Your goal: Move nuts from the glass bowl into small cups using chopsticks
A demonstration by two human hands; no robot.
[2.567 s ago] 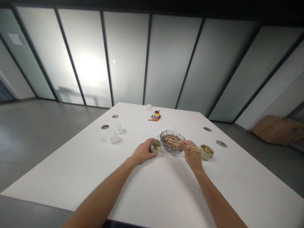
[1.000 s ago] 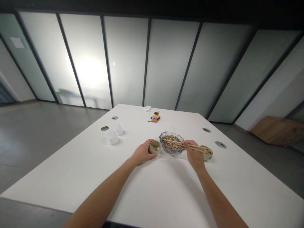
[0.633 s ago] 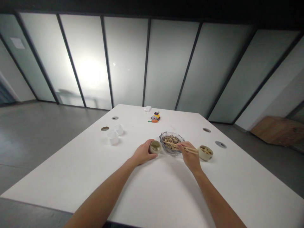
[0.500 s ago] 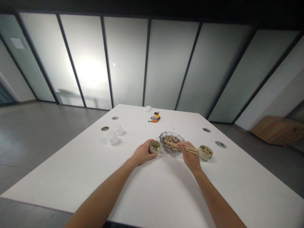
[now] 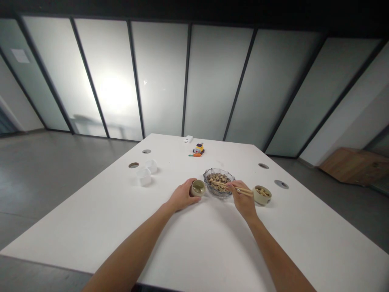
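Note:
My left hand (image 5: 183, 195) is wrapped round a small greenish cup (image 5: 198, 188) on the table, its mouth facing up. Just right of the cup stands a scalloped glass bowl (image 5: 221, 196), holding many small brown, seed-like pieces (image 5: 219, 178). A pair of wooden chopsticks (image 5: 245, 191) is gripped in my right hand (image 5: 243, 199), their tips down among the pieces. Whether the tips pinch a piece is too small to tell. Beside my right hand sits a pale round pot (image 5: 260, 198) with light tan pieces (image 5: 263, 192) in it.
On the white table (image 5: 194, 251), two clear plastic containers (image 5: 144, 177) stand to the left. Farther back are a yellow toy car (image 5: 199, 149), an orange toy carrot (image 5: 197, 155) and a white device (image 5: 188, 139). Round holes (image 5: 133, 165) pierce the tabletop near both sides.
Almost nothing differs. The whole view has shifted very slightly, while both hands keep their grips and the chopsticks stay in the glass bowl.

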